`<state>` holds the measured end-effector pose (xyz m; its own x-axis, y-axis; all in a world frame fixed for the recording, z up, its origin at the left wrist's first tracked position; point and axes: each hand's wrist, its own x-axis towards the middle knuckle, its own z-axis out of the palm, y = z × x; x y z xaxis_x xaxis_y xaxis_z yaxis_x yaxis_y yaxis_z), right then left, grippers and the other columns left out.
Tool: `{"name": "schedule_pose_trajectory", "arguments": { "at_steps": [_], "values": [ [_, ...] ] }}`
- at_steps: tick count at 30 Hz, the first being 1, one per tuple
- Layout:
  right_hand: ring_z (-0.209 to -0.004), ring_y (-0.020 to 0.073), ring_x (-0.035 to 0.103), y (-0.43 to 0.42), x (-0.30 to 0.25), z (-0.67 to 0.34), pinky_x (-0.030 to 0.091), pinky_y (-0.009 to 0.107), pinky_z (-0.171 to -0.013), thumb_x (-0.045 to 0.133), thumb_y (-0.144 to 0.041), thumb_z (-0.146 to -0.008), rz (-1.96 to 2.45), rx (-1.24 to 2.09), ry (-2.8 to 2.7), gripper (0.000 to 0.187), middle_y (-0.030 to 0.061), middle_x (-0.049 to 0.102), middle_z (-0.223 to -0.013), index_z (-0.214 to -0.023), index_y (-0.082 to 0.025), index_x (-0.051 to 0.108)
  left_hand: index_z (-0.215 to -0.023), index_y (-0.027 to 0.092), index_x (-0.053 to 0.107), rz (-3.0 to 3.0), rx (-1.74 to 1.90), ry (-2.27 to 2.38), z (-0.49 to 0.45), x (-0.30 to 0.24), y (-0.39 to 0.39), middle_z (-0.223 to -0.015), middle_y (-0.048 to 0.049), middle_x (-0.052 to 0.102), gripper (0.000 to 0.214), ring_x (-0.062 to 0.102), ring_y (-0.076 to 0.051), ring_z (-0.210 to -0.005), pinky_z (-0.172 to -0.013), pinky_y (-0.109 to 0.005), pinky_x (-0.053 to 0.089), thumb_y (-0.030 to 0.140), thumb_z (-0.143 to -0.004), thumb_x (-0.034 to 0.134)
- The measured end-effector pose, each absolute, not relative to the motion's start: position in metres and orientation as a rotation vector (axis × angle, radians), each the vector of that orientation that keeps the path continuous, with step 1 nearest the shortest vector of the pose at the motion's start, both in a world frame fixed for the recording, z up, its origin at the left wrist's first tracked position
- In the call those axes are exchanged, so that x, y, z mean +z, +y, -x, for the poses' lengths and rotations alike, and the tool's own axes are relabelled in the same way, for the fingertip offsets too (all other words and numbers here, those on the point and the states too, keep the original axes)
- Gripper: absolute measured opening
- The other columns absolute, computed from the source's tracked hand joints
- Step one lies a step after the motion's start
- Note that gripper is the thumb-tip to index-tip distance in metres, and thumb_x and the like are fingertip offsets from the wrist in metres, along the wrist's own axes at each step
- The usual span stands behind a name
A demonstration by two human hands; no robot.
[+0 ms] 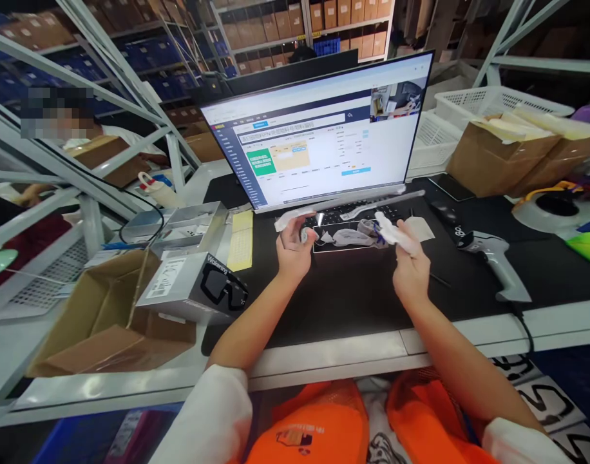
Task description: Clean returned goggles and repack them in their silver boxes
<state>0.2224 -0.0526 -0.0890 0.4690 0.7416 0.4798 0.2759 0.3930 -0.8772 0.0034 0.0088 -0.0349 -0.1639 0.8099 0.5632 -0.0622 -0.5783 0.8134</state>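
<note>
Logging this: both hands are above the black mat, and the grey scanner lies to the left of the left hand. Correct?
One error: the head view shows the grey scanner lying to the right of the right hand. That hand and the left hand are indeed above the black mat.

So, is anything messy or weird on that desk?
Yes: a pale strip lies slanted over the keyboard, which looks odd because it seems to cover some keys. I see nothing spilled.
</note>
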Motion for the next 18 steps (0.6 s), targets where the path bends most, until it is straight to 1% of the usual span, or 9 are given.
{"name": "schedule_pose_trajectory", "arguments": {
  "at_steps": [2,5,7,11,12,14,16,18],
  "values": [
    [-0.140,0.0250,0.054,-0.051,-0.086,-0.223,0.034,0.047,-0.123,0.055,-0.039,-0.097,1.121,0.478,-0.897,0.043,0.0121,0.062,-0.143,-0.132,-0.018,0.067,-0.111,0.022,0.072,-1.477,1.718,0.818,-0.008,-0.037,0.003,-0.114,-0.0108,0.074,0.059,0.067,-0.025,-0.112,-0.108,-0.040,0.048,0.068,-0.074,0.079],
    [-0.137,0.0257,0.057,-0.051,-0.082,-0.224,0.038,0.044,-0.121,0.057,-0.043,-0.092,1.050,0.625,-0.758,0.048,0.0121,0.066,-0.136,-0.132,-0.017,0.065,-0.114,0.023,0.072,-1.471,1.558,0.684,-0.015,-0.041,-0.005,-0.114,-0.0104,0.074,0.060,0.069,-0.026,-0.111,-0.105,-0.040,0.050,0.067,-0.074,0.080],
    [-0.136,0.0270,0.058,-0.053,-0.080,-0.224,0.041,0.044,-0.120,0.056,-0.045,-0.089,1.029,0.754,-0.773,0.049,0.0120,0.067,-0.134,-0.128,-0.018,0.066,-0.115,0.024,0.072,-1.458,1.472,0.612,-0.018,-0.043,-0.010,-0.112,-0.0097,0.075,0.060,0.070,-0.027,-0.110,-0.105,-0.041,0.050,0.065,-0.073,0.082],
    [-0.130,0.0319,0.062,-0.060,-0.074,-0.225,0.048,0.048,-0.114,0.058,-0.049,-0.082,1.019,0.932,-0.860,0.050,0.0122,0.071,-0.128,-0.120,-0.020,0.071,-0.109,0.022,0.075,-1.469,1.246,0.587,-0.023,-0.048,-0.016,-0.113,-0.0102,0.076,0.051,0.069,-0.027,-0.111,-0.104,-0.039,0.051,0.060,-0.075,0.083],
    [-0.130,0.0325,0.062,-0.061,-0.073,-0.226,0.047,0.049,-0.115,0.059,-0.050,-0.081,0.986,0.990,-0.907,0.051,0.0111,0.071,-0.129,-0.120,-0.020,0.071,-0.109,0.021,0.076,-1.477,1.174,0.584,-0.024,-0.049,-0.017,-0.112,-0.0108,0.076,0.051,0.070,-0.027,-0.111,-0.104,-0.039,0.051,0.059,-0.076,0.083],
    [-0.135,0.0325,0.058,-0.064,-0.070,-0.231,0.043,0.050,-0.119,0.062,-0.053,-0.083,0.864,1.087,-1.071,0.049,0.0067,0.066,-0.138,-0.120,-0.024,0.074,-0.112,0.019,0.076,-1.474,1.054,0.558,-0.027,-0.050,-0.019,-0.107,-0.0113,0.078,0.054,0.071,-0.027,-0.109,-0.102,-0.039,0.052,0.057,-0.076,0.084],
    [-0.144,0.0320,0.048,-0.066,-0.068,-0.238,0.035,0.047,-0.125,0.063,-0.059,-0.087,0.733,1.125,-1.309,0.045,-0.0003,0.055,-0.153,-0.117,-0.028,0.078,-0.115,0.020,0.076,-1.434,1.012,0.539,-0.029,-0.052,-0.021,-0.107,-0.0106,0.078,0.054,0.072,-0.026,-0.106,-0.098,-0.036,0.054,0.055,-0.075,0.085],
    [-0.149,0.0318,0.041,-0.066,-0.067,-0.243,0.030,0.046,-0.127,0.062,-0.063,-0.090,0.678,1.119,-1.499,0.044,-0.0067,0.043,-0.161,-0.114,-0.032,0.081,-0.112,0.022,0.077,-1.367,1.025,0.526,-0.031,-0.053,-0.022,-0.110,-0.0087,0.078,0.052,0.072,-0.024,-0.104,-0.093,-0.032,0.055,0.054,-0.073,0.088]
  ]
}}
